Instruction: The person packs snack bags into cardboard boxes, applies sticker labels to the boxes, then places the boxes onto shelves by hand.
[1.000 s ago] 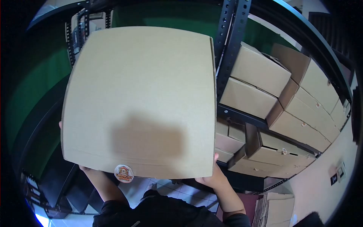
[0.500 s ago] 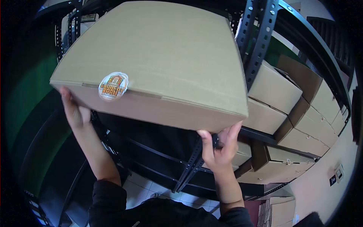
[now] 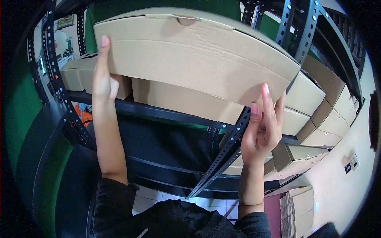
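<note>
A closed brown cardboard box (image 3: 198, 55) faces me with its long front side, over a lower cardboard box (image 3: 174, 99) on the shelf. The edge of a round sticker shows at its top front seam. My left hand (image 3: 105, 79) grips the box's left end, one finger upright along the front and the others hidden. At the lower right front corner is my right hand (image 3: 262, 127), its fingers stretched out and apart, fingertips right at the cardboard.
A perforated metal post (image 3: 222, 154) rises before the dark shelf beam (image 3: 158, 110), close to my right hand. More boxes (image 3: 327, 115) are stacked on the right, others (image 3: 77, 73) on the left. Folded cardboard (image 3: 297, 212) stands by the wall at lower right.
The box has moved up and away, tilting from its lid showing to its front side showing. Both hands rose with it; the right hand's fingers have straightened. The lower box has come into view.
</note>
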Demonstrator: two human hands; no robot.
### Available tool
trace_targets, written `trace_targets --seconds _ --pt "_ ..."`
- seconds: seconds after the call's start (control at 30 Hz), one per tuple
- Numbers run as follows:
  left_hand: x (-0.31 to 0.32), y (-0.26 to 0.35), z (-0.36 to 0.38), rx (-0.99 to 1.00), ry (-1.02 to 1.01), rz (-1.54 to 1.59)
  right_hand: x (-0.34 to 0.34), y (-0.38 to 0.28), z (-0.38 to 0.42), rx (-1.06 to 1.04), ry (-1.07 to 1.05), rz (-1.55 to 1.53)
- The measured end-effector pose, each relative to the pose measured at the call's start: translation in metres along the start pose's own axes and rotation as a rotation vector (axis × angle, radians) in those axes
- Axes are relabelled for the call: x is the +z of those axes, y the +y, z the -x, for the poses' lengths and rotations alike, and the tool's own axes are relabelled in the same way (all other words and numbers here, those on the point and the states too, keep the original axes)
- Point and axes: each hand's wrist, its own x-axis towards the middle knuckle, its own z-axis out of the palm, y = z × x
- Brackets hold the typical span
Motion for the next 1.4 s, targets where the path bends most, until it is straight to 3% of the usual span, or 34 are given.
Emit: trace_targets --seconds 0.1,0.27,0.33,0.37,0.4,0.47,0.5,0.63,0.93,1.1,1.2,1.3,1.4 --pt "-0.008 -0.014 -0.010 -0.158 -0.045 -0.102 0.014 0.006 0.006 0.097 0.013 -0.002" --pt "-0.006 -0.034 -0.013 -0.174 -0.065 -0.029 0.033 0.008 0.006 0.183 0.014 0.050" --pt "-0.003 -0.035 -0.012 -0.149 -0.059 -0.154 0.038 0.006 0.004 0.244 0.008 0.033" --pt "-0.006 -0.039 -0.013 -0.026 -0.057 -0.305 0.040 0.008 0.002 0.208 -0.002 0.182" --pt "-0.004 -0.039 -0.012 -0.027 -0.056 -0.303 0.042 0.009 0.002 0.173 -0.013 0.329" --pt "0.005 -0.034 -0.007 0.420 -0.150 -0.420 0.045 0.009 0.005 0.169 -0.051 0.419" --pt "0.004 -0.031 -0.009 0.562 -0.243 -0.628 0.046 0.009 0.007 0.165 -0.088 0.507" --pt "0.007 -0.040 -0.014 0.602 -0.206 -0.787 0.051 0.012 0.012 0.155 -0.131 0.643" --pt "0.005 -0.051 -0.023 0.579 -0.194 -0.893 0.057 0.013 0.014 0.210 -0.212 0.686" --pt "-0.004 -0.057 -0.037 0.561 -0.312 -0.783 0.062 0.019 0.014 0.205 -0.172 0.612" --pt "-0.009 -0.058 -0.042 0.476 -0.328 -0.692 0.068 0.023 0.002 0.174 -0.096 0.558" --pt "-0.006 -0.057 -0.035 0.345 -0.294 -0.552 0.072 0.027 -0.021 0.083 -0.105 0.835" --pt "-0.007 -0.057 -0.035 0.259 -0.250 -0.491 0.074 0.037 -0.034 0.000 -0.051 0.816"
